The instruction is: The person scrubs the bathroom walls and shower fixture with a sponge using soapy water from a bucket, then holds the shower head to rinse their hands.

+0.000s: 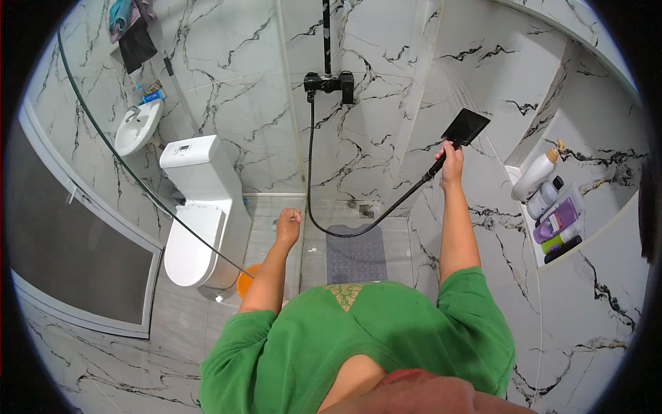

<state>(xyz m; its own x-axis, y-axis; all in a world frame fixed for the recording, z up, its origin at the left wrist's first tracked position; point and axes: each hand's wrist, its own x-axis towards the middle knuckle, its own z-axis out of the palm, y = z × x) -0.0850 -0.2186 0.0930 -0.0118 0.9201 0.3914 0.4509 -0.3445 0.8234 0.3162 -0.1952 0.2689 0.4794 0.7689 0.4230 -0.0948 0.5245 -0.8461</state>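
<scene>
My right hand point(451, 164) grips the handle of a black rectangular handheld shower head point(466, 127), held up at the right. Thin water streams spray from it toward the marble-patterned wall. A black shower hose point(310, 165) hangs from the black wall mixer point(329, 85), loops down and rises to the handle. Above the floor, left of the hose loop, my left hand point(288, 226) is curled into a loose fist, and no object shows in it. A grey bath mat point(357, 254) lies on the tiled floor before me.
A glass screen with a dark green edge point(129, 171) curves across the left. Beyond it are a white toilet point(194, 243), a washbasin point(138, 127), an orange bucket point(247, 279) and a framed door point(77, 233). Several bottles and tubes point(556, 220) stand in the right wall niche. A floor drain point(366, 210) lies ahead.
</scene>
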